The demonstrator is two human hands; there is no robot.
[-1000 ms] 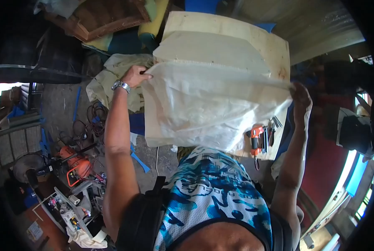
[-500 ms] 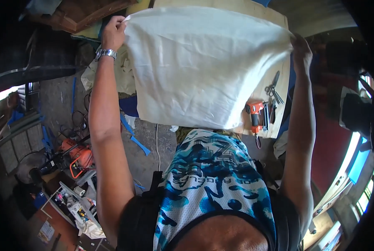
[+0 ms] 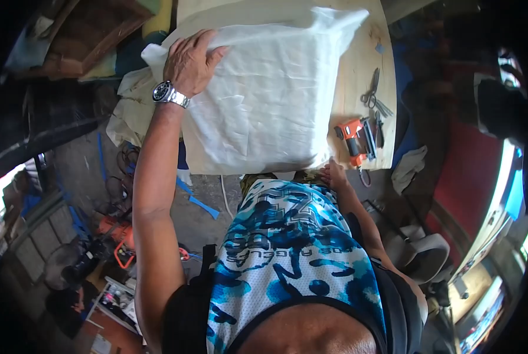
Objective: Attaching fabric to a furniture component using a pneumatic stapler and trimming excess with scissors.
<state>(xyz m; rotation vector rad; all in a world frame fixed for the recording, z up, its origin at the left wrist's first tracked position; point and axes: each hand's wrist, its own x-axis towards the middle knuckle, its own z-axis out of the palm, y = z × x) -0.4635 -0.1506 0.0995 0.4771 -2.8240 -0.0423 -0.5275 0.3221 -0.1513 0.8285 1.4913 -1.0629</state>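
Note:
A white cloth (image 3: 264, 100) drapes over a squarish, box-like form on the wooden tabletop, its far right corner sticking up loosely. What lies under the cloth is hidden. My left hand (image 3: 192, 65), with a metal wristwatch (image 3: 170, 94) above it, lies flat on the cloth near its far left corner, thumb apart from the fingers. Down at the near right corner, my right hand (image 3: 334, 175) has its fingers closed on the cloth's edge, close to my body. An orange and black staple gun (image 3: 353, 141) rests to the right of the cloth.
Scissors (image 3: 370, 91) and dark-handled pliers (image 3: 379, 130) lie on the wooden tabletop (image 3: 358, 59) at the right. Beige fabric (image 3: 131, 109) hangs at the left. On the floor are blue strips (image 3: 203, 206) and an orange machine (image 3: 119, 236). A chair (image 3: 420, 253) stands at the lower right.
The cloth, held up and stretched between both hands before, now lies down over the squarish form. My left hand has flattened onto it; my right hand has dropped to the near right corner.

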